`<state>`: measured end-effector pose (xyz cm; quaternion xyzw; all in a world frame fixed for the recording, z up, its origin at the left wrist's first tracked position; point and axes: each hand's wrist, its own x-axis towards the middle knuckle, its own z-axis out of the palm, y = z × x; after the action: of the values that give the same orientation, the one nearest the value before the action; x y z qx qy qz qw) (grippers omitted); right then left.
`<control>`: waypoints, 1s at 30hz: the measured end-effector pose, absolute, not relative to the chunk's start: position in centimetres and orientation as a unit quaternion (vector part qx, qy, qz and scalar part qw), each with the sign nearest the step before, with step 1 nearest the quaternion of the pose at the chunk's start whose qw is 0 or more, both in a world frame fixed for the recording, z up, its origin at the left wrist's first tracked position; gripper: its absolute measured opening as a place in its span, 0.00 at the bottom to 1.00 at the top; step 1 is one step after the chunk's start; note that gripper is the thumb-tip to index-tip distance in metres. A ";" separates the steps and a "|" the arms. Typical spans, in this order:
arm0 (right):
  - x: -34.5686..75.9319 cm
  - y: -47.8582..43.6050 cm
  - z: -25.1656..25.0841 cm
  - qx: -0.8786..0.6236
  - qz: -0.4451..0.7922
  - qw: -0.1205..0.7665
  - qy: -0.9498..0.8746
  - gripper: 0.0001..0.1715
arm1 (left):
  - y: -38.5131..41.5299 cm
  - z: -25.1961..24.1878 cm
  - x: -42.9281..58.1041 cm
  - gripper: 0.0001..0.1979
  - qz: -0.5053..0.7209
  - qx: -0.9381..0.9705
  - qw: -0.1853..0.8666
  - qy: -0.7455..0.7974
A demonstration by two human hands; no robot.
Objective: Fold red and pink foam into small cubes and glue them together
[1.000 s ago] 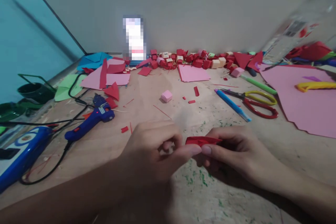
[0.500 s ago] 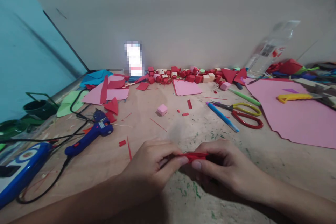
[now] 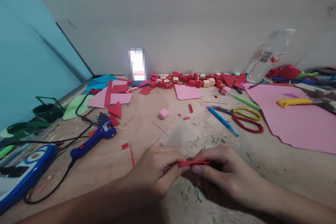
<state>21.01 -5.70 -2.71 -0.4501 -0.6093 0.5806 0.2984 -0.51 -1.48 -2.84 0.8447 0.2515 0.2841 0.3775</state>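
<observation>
Right of the glue gun [image 3: 93,138], the red paper [image 3: 193,163] is pinched flatter than before, gripped by left hand [image 3: 154,172] and right hand [image 3: 224,172].

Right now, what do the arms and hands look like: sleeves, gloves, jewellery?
The left hand and right hand are bare: no gloves, rings or watch visible. The left forearm and right forearm show no sleeve up to the frame edge.

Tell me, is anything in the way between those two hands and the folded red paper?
Nothing visible. The left hand and right hand both pinch the red paper piece at their fingertips, over the table.
</observation>
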 end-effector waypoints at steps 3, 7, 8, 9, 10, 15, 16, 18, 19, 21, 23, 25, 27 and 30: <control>21.0 -5.7 -2.5 -0.453 0.550 0.296 -0.636 0.21 | -1.6 -3.1 -0.6 0.10 0.286 0.853 0.357 0.252; 21.2 -5.8 -2.5 -0.454 0.536 0.296 -0.647 0.24 | -1.6 -3.1 -0.6 0.10 0.275 0.861 0.343 0.256; 21.2 -5.7 -2.6 -0.455 0.539 0.295 -0.645 0.25 | -1.6 -3.1 -0.6 0.09 0.272 0.861 0.345 0.258; 21.2 -5.7 -2.6 -0.457 0.540 0.294 -0.643 0.25 | -1.6 -3.1 -0.6 0.09 0.269 0.861 0.348 0.258; 21.2 -5.7 -2.6 -0.459 0.542 0.295 -0.639 0.25 | -1.6 -3.1 -0.6 0.09 0.265 0.862 0.349 0.257; 20.9 -5.6 -2.1 -0.454 0.541 0.288 -0.646 0.21 | -1.6 -3.2 -0.6 0.13 0.274 0.873 0.318 0.250; 20.9 -5.6 -2.0 -0.451 0.542 0.289 -0.648 0.21 | -1.6 -3.2 -0.6 0.13 0.281 0.872 0.316 0.248; 20.9 -5.6 -1.9 -0.443 0.550 0.293 -0.645 0.21 | -1.6 -3.1 -0.5 0.14 0.294 0.868 0.317 0.245; 21.0 -5.6 -1.9 -0.438 0.556 0.294 -0.642 0.21 | -1.7 -3.1 -0.4 0.14 0.299 0.866 0.317 0.243; 21.1 -5.7 -2.0 -0.428 0.566 0.296 -0.639 0.22 | -1.8 -3.1 -0.3 0.15 0.304 0.867 0.314 0.241; 21.1 -5.7 -2.1 -0.424 0.571 0.295 -0.638 0.24 | -1.8 -3.2 -0.2 0.15 0.306 0.870 0.302 0.241; 21.2 -5.7 -2.3 -0.428 0.573 0.295 -0.634 0.24 | -1.9 -3.3 -0.2 0.13 0.306 0.871 0.292 0.250; 21.2 -5.6 -2.3 -0.440 0.569 0.294 -0.629 0.24 | -1.9 -3.3 -0.3 0.11 0.313 0.866 0.293 0.258; 21.1 -5.6 -2.1 -0.450 0.554 0.291 -0.637 0.22 | -1.8 -3.2 -0.3 0.12 0.333 0.862 0.289 0.251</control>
<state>21.11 -5.65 -2.11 -0.4501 -0.6369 0.5543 0.2908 -0.35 -1.83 -3.17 0.8617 0.2509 0.3330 0.2890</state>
